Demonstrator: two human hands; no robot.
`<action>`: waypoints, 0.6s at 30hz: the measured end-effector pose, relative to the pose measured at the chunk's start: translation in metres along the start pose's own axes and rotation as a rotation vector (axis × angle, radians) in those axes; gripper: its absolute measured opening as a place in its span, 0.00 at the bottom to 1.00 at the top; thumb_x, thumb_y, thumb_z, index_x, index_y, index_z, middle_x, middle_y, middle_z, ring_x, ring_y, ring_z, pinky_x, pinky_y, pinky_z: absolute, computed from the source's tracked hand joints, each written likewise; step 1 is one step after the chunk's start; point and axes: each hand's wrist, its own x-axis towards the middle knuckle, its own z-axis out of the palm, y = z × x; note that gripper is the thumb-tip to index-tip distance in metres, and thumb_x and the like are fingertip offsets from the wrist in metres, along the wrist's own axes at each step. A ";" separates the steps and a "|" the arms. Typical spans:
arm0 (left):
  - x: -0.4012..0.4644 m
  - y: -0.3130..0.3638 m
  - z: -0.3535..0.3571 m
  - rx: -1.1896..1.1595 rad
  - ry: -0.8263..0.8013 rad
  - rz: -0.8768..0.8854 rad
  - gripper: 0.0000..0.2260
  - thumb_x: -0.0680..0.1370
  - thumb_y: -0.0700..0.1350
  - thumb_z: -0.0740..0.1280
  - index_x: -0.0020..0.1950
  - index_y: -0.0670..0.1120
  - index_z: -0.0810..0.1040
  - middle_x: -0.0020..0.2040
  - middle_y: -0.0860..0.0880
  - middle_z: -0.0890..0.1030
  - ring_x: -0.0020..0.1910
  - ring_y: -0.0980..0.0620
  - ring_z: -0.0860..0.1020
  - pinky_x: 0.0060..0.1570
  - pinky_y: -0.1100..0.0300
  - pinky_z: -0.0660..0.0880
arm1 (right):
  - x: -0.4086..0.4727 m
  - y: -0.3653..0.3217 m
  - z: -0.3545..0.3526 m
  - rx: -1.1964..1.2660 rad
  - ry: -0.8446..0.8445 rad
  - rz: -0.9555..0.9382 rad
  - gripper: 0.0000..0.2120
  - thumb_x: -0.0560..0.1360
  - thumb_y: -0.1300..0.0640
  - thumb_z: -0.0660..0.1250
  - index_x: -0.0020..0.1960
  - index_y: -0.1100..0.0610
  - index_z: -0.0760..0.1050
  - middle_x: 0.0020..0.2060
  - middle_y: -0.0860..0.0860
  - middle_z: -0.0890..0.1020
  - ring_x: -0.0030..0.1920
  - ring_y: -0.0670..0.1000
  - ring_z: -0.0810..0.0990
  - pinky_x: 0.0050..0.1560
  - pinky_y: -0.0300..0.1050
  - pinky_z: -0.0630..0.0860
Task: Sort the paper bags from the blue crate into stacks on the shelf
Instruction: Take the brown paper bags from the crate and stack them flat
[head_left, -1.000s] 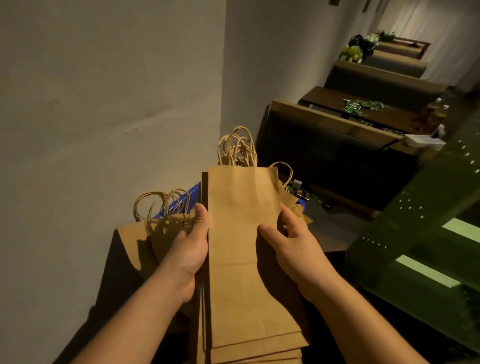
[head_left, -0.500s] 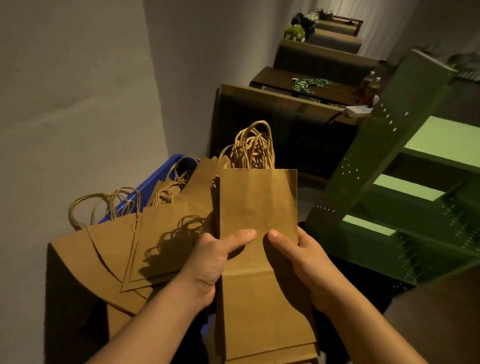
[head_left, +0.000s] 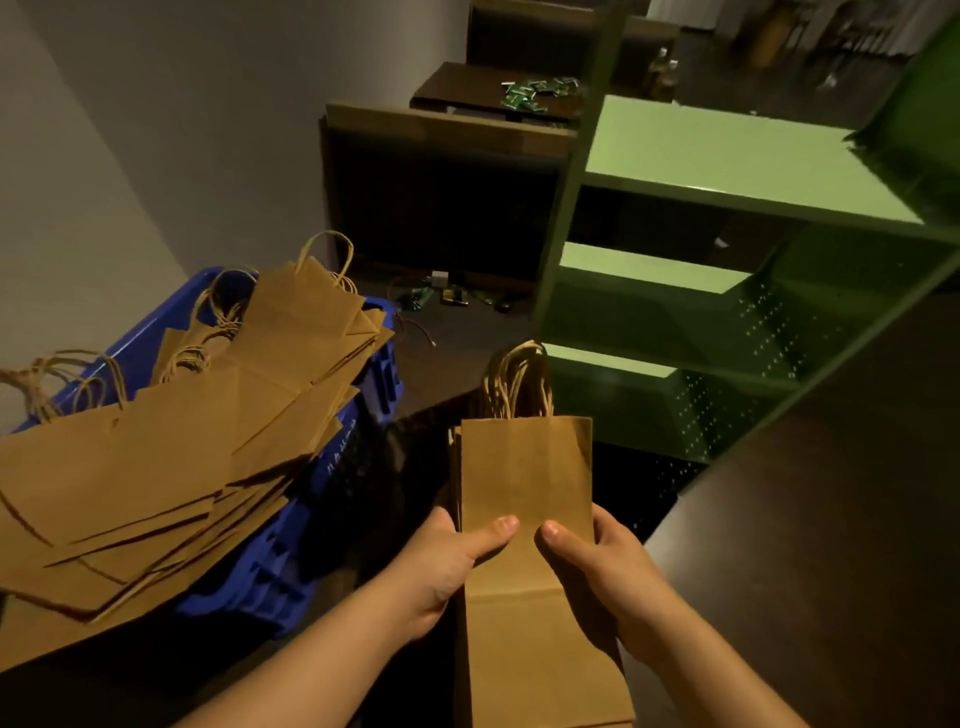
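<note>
Head view: both hands grasp a small bundle of paper bags (head_left: 525, 478) between them, left hand (head_left: 447, 561) on its left edge, right hand (head_left: 608, 566) on its right, thumbs on top. The bundle's long axis points away, handles forward. The green shelf (head_left: 727, 171) lies ahead and right, nearer the right hand; the blue crate (head_left: 358, 415) is left.

A plain grey wall (head_left: 156, 130) stands to my left. The floor (head_left: 831, 519) below me is dark. Ahead, a dark wooden bench (head_left: 441, 197) backs against a dark table (head_left: 467, 88) carrying small green items (head_left: 535, 93). Lighting is dim.
</note>
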 end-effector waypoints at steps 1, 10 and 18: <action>0.005 -0.011 0.006 -0.003 -0.015 -0.020 0.34 0.61 0.57 0.83 0.62 0.50 0.73 0.58 0.47 0.85 0.57 0.46 0.84 0.63 0.43 0.79 | 0.002 0.011 -0.008 0.022 -0.010 0.034 0.30 0.68 0.42 0.80 0.66 0.48 0.75 0.54 0.49 0.87 0.54 0.52 0.87 0.63 0.58 0.80; 0.041 -0.092 0.056 0.023 0.016 -0.171 0.25 0.71 0.47 0.81 0.64 0.47 0.75 0.55 0.45 0.86 0.53 0.45 0.86 0.57 0.44 0.82 | 0.019 0.100 -0.055 0.133 0.006 0.245 0.41 0.60 0.45 0.86 0.67 0.52 0.74 0.57 0.53 0.87 0.56 0.58 0.86 0.65 0.61 0.79; 0.083 -0.114 0.104 0.283 0.117 -0.143 0.29 0.70 0.62 0.78 0.63 0.49 0.75 0.59 0.49 0.83 0.57 0.49 0.81 0.58 0.47 0.80 | 0.049 0.128 -0.089 0.142 0.127 0.292 0.21 0.72 0.58 0.77 0.62 0.58 0.77 0.47 0.57 0.88 0.46 0.58 0.88 0.45 0.51 0.82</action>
